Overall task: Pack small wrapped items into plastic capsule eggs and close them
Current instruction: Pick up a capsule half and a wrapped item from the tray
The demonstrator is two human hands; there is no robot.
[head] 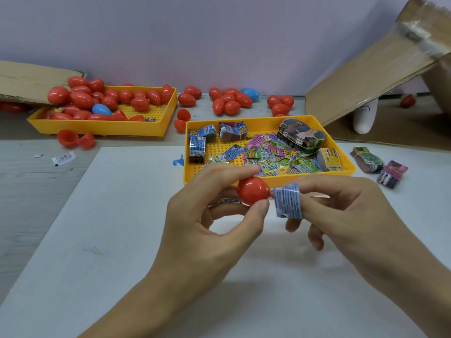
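Note:
My left hand [210, 215] pinches a red capsule egg half [252, 190] between thumb and forefinger, with another small wrapped item tucked under its fingers. My right hand [346, 215] holds a small blue-and-white wrapped item [288, 201], curled into a roll, right beside the egg half's open side. Both hands hover over a white board [97, 240], just in front of a yellow tray [351, 167] that holds several loose wrapped items and packs.
A second yellow tray [102, 128] at the back left holds several red eggs and a blue one [101, 109]. More eggs [229, 101] lie along the wall, open red halves [75, 139] by the tray. Cardboard [366, 76] leans at the right; two packs [379, 165] lie beside it.

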